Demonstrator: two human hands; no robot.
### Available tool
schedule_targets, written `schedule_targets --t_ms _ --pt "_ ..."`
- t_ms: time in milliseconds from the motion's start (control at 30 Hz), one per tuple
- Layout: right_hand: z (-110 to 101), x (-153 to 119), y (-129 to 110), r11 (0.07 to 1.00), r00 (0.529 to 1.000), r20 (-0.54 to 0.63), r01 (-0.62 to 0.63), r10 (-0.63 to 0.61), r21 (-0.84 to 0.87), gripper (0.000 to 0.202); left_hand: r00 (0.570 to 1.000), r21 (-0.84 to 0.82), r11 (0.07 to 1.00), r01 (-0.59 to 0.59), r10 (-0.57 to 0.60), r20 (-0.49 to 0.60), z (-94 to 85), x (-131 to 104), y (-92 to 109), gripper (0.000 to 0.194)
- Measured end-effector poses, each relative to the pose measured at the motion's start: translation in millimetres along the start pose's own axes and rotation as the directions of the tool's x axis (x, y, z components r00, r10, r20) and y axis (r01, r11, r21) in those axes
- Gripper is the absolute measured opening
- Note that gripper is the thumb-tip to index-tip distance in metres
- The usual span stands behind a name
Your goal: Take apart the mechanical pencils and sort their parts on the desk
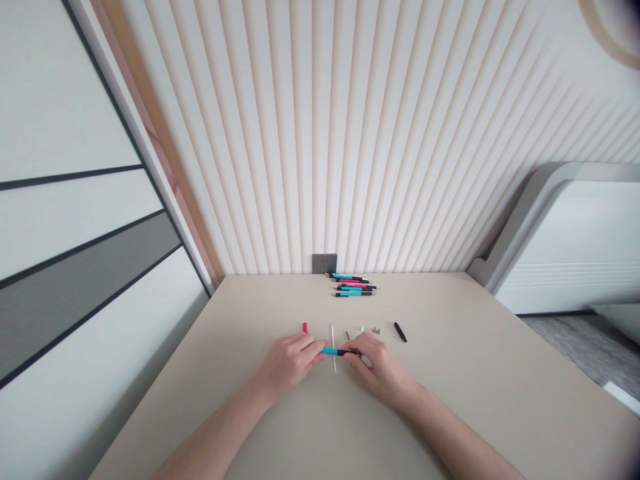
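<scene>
A blue and black pen (330, 351) lies level between my two hands. My left hand (294, 359) pinches its blue end, and my right hand (374, 360) grips the black end. Below the pen, a thin white refill (333, 333) rests on the table, pointing away from me. Just beyond my left fingers is a pink pen barrel piece (305, 327), partly hidden by them. Small metal springs (375, 331) and other tiny parts sit behind my right hand. To the right lies a black pen part (400, 332).
Several blue, pink and black pens (354, 294) lie in a pile at the back of the beige table (240, 313). A dark wall socket (325, 263) is behind them on the ribbed wall. A white headboard (575, 227) stands at the right, a panelled cabinet (75, 320) at the left.
</scene>
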State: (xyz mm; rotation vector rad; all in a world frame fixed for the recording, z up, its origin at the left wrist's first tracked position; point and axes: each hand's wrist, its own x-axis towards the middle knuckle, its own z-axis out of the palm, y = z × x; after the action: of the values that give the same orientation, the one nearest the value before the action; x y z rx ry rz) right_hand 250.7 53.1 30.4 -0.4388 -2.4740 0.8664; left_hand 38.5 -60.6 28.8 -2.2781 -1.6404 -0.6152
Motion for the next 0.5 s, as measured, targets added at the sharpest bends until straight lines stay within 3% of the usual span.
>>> schedule_targets --t_ms 100,233,500 --pt "1 1 -2 0.997 0.996 0.070 -0.056 0.053 0.045 0.040 0.995 0.020 0.999 -0.031 0.033 -0.089 -2.4 2 0 0.016" --pt "4 1 -2 0.982 0.975 0.177 -0.155 0.135 0.105 0.047 0.991 0.068 0.995 -0.068 0.075 -0.109 -4.5 3 0 0.015" --pt "8 -1 9 0.989 0.999 0.045 0.018 -0.011 -0.147 0.042 0.999 0.105 0.994 -0.036 0.039 -0.028 -4.2 2 9 0.023"
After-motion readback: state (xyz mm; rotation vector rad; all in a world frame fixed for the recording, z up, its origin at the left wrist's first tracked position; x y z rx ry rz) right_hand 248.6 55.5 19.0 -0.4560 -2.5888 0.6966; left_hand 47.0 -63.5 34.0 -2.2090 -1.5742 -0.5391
